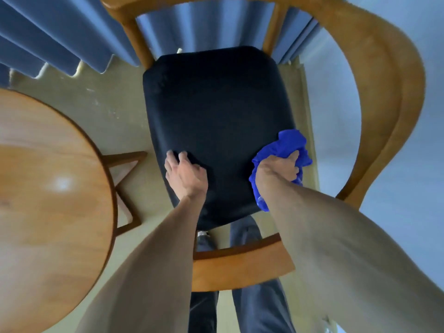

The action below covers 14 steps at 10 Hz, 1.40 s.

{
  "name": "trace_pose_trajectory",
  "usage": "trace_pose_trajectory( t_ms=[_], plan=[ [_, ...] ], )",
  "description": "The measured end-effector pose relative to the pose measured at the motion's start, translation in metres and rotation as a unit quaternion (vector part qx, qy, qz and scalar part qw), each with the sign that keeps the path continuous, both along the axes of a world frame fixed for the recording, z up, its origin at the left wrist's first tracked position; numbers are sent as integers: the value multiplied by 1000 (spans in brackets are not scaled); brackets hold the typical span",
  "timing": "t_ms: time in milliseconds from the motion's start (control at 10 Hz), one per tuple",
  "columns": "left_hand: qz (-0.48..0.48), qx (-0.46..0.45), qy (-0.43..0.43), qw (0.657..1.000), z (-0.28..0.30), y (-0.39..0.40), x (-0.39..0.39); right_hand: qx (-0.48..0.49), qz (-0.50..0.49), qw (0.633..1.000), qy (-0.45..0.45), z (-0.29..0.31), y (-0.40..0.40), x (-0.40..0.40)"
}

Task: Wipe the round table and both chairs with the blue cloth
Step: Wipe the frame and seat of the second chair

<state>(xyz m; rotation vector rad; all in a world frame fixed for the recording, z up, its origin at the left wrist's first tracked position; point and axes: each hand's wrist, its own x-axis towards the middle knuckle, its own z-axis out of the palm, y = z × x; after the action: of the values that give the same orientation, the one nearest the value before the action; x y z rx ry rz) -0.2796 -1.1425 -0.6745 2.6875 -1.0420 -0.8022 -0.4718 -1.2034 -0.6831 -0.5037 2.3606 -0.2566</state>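
Pleated blue-grey curtains (60,37) hanging across the top, hems just above a pale yellowish floor (113,109). Plain pale wall (413,164) at right. Dark trouser legs (259,308) at bottom centre, standing on the floor.

Round table (48,176) cut off by left edge, chair (384,92) blurred

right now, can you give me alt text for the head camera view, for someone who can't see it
Seen from above, a person's right hand presses a bunched blue cloth on the right edge of a chair's black seat, while the left hand rests on the seat's near left part. A round wooden table stands at left, blue curtains behind.
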Motion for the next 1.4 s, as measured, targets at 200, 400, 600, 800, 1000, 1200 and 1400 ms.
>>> trace_pose_trajectory(
  t_ms=[200, 400, 600, 800, 1000, 1200, 1400],
  plan=[
    [-10, 16, 2, 1000, 4, -54, -56, 31, 40, 998, 40, 16, 12, -17],
    [1, 12, 26, 1000, -2, -105, -94, 51, 4, 999, -9, 7, -27, -76],
    [-15, 26, -13, 999, -18, -108, -78, -22, -54, 996, 70, -14, -72, -32],
    [-36, 20, -64, 997, -28, -86, -34, -89, 134, 985, 59, -17, -166, 3],
    [120, 17, -73, 990, -24, -74, 5, -160, 326, 931, 32, -15, -215, 84],
    [290, 107, 58, 949, -9, -8, 41, -254, 561, 787, 36, -30, -136, 147],
    [385, 239, 138, 881, -11, 85, 59, -284, 621, 730, 32, -28, -83, 187]
  ],
)
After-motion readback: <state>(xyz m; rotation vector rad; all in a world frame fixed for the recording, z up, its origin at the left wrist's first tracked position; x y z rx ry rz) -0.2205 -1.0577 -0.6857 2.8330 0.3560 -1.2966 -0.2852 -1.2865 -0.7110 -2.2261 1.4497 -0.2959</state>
